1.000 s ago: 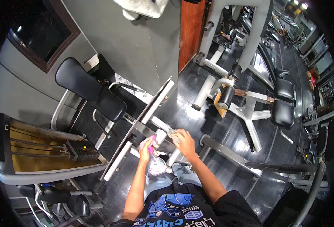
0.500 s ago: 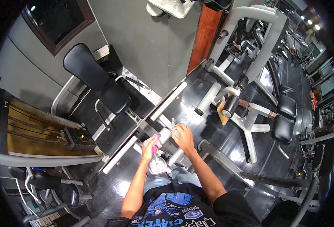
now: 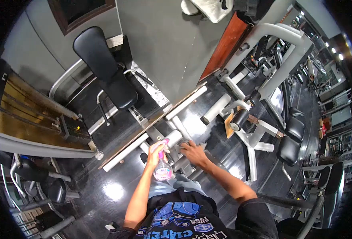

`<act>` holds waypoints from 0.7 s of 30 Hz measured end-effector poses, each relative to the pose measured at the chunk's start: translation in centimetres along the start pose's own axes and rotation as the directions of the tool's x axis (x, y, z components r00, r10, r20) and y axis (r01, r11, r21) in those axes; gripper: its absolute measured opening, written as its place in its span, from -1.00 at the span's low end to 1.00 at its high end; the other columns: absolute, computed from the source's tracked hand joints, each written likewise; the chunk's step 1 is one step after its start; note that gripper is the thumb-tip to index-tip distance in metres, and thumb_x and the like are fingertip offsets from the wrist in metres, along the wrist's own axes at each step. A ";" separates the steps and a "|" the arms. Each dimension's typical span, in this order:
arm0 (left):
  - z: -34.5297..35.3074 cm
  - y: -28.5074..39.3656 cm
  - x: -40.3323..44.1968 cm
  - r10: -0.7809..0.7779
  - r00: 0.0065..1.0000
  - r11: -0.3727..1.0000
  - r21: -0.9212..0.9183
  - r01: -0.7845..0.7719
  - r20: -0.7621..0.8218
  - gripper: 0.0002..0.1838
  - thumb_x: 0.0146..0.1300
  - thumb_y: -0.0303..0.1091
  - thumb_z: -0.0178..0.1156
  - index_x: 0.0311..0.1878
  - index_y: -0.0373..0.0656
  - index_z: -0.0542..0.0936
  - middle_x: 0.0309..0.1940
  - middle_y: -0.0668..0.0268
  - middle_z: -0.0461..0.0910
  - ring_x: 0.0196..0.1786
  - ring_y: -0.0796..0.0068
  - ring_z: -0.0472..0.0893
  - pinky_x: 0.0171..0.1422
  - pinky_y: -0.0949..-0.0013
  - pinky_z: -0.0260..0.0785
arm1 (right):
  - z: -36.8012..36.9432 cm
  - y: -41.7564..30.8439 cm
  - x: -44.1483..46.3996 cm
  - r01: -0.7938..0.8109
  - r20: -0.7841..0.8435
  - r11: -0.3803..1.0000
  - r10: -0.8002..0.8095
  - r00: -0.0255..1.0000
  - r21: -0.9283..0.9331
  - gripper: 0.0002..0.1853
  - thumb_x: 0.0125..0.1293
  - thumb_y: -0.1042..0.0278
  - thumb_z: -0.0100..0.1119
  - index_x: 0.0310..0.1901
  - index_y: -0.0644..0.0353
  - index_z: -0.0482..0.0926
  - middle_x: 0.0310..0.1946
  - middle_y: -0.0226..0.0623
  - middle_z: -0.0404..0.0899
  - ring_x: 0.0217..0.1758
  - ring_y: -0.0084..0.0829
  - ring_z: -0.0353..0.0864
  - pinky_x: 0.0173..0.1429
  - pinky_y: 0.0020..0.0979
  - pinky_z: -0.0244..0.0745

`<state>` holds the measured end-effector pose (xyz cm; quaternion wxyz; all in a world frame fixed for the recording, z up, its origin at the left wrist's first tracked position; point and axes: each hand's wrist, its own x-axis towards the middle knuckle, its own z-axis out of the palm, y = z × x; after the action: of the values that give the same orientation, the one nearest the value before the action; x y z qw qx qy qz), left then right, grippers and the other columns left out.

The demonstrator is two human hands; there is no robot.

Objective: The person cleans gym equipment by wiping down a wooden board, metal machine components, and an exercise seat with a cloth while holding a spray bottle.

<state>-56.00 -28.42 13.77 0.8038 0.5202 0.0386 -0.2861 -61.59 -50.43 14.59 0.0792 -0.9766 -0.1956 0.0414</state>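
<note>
We're wiping, it seems: left hand [image 3: 158,153] wrapped round the spray bottle [image 3: 163,172] near the white post [image 3: 172,138], right hand [image 3: 194,153] bent over apparent cloth [image 3: 179,147], grip unclear; the next move calls for steady pressure.

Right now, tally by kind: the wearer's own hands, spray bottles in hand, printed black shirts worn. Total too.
Hands: 2 (left hand, right hand)
Spray bottle: 1, in the left hand
Printed black shirt: 1
Total: 4

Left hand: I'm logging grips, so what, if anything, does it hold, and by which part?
The left hand holds a spray bottle by its pink top.
</note>
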 end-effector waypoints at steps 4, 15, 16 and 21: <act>-0.1 -0.2 0.1 0.060 0.998 0.996 -0.065 -0.059 0.016 -0.57 0.39 -0.10 0.06 -0.02 -0.38 0.53 -0.47 0.13 0.60 -0.74 0.37 0.50 -0.66 0.36 0.41 | 1.4 1.0 2.9 0.205 0.093 0.939 -0.186 0.978 -0.277 -0.90 0.08 0.38 0.18 -0.43 0.06 0.70 -0.10 -0.40 0.53 0.18 -0.21 0.42 -0.26 -0.33 0.64; 0.6 0.6 -0.7 0.098 0.995 0.991 -0.086 -0.098 -0.002 -0.59 0.35 -0.07 0.11 -0.18 -0.33 0.54 -0.49 0.17 0.59 -0.72 0.42 0.52 -0.64 0.42 0.37 | 0.1 0.2 1.5 0.233 0.360 0.921 -0.112 0.926 -0.312 -0.82 0.10 0.34 0.19 -0.25 0.03 0.70 0.04 -0.35 0.48 0.16 -0.20 0.43 -0.27 -0.33 0.60; 0.6 0.4 -0.6 0.102 0.995 0.992 -0.079 -0.101 0.001 -0.59 0.35 -0.07 0.11 -0.15 -0.33 0.55 -0.49 0.16 0.59 -0.71 0.42 0.52 -0.64 0.42 0.37 | -0.9 -0.2 1.3 0.215 0.315 0.933 -0.120 0.942 -0.287 -0.80 0.14 0.33 0.18 -0.20 -0.01 0.70 0.12 -0.31 0.45 0.21 -0.15 0.41 -0.24 -0.30 0.61; 0.5 0.5 -0.7 0.089 0.995 0.994 -0.070 -0.087 0.035 -0.60 0.35 -0.08 0.11 -0.15 -0.33 0.55 -0.50 0.15 0.58 -0.72 0.41 0.51 -0.64 0.41 0.37 | -1.3 2.2 1.3 0.277 0.220 0.910 -0.215 0.952 -0.308 -0.60 0.13 0.37 0.18 0.07 -0.04 0.57 0.16 -0.34 0.40 0.23 -0.18 0.39 -0.29 -0.32 0.63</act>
<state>-56.47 -28.42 14.69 0.8335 0.4882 0.0101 -0.2586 -59.42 -52.05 15.39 -0.1018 -0.9353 -0.3280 0.0857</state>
